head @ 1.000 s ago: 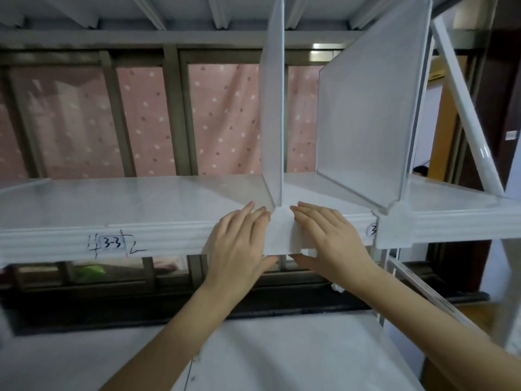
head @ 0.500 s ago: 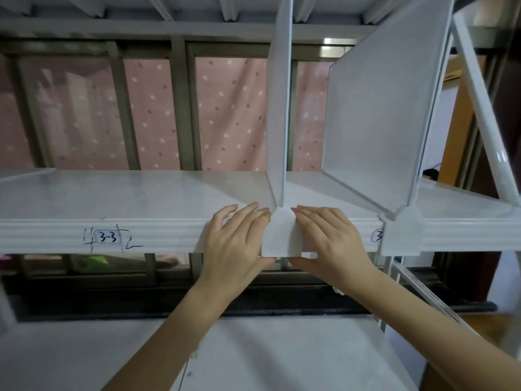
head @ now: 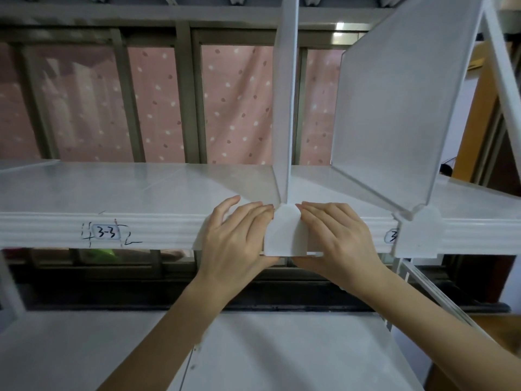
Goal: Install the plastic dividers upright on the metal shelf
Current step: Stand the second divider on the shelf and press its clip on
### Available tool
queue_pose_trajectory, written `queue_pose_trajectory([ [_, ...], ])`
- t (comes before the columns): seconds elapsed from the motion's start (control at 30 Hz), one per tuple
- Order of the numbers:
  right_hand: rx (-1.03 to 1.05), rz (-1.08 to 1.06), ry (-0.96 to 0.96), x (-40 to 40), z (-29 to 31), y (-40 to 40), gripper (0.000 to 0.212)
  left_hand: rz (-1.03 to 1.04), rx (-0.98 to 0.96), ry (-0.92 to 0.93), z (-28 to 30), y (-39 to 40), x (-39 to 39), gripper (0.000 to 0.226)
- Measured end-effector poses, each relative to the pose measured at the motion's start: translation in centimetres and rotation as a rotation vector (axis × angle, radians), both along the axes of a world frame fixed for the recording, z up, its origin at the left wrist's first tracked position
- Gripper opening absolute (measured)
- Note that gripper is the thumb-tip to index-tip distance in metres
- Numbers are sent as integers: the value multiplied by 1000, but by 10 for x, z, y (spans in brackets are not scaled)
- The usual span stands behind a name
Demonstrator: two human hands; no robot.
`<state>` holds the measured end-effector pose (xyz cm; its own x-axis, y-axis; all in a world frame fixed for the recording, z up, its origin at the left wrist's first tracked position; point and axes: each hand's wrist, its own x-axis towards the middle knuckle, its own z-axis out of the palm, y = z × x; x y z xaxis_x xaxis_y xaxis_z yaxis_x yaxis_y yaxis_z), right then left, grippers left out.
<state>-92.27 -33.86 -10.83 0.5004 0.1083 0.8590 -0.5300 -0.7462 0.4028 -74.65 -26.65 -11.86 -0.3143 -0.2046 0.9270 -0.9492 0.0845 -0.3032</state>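
Observation:
A translucent plastic divider (head: 286, 108) stands upright on the white metal shelf (head: 112, 190), seen edge-on, with its front tab (head: 284, 232) hanging over the shelf's front lip. My left hand (head: 236, 238) presses flat on the lip just left of the tab, thumb under the edge. On the tab's other side my right hand (head: 335, 238) mirrors it, fingers on the lip and thumb below. A second divider (head: 394, 117) stands upright further right, its tab (head: 420, 232) clipped over the lip.
A label reading 3-3 (head: 105, 232) is stuck on the lip at left. A lower shelf (head: 282, 356) lies below my arms. White frame struts (head: 504, 66) rise at right. Behind is a barred window with a pink dotted curtain (head: 158, 108).
The view has shifted slightly. Both hands stay at the divider's tab, fingers pressed a little closer along its sides.

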Motion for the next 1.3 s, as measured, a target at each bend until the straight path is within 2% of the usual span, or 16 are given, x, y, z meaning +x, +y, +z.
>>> queue_pose_trajectory([
  [0.23,6,18,-15,4,-4,0,51,-12,-27,-31,3,-2,4,44],
  [0.37,-4,31,-16,4,-6,-3,61,-47,-44,-48,5,-3,8,44],
  [0.63,4,40,-7,33,-5,5,52,-25,-42,-69,6,6,38,51],
  [0.73,5,46,2,47,-4,11,57,-11,-25,-67,7,12,53,54],
  [1.0,-9,31,-15,90,-1,29,48,-11,-8,-60,6,29,95,46],
  [1.17,0,33,-7,110,-3,35,50,-18,6,-59,7,35,117,49],
  [1.3,38,-27,-9,109,-6,38,52,-63,41,4,3,36,116,43],
])
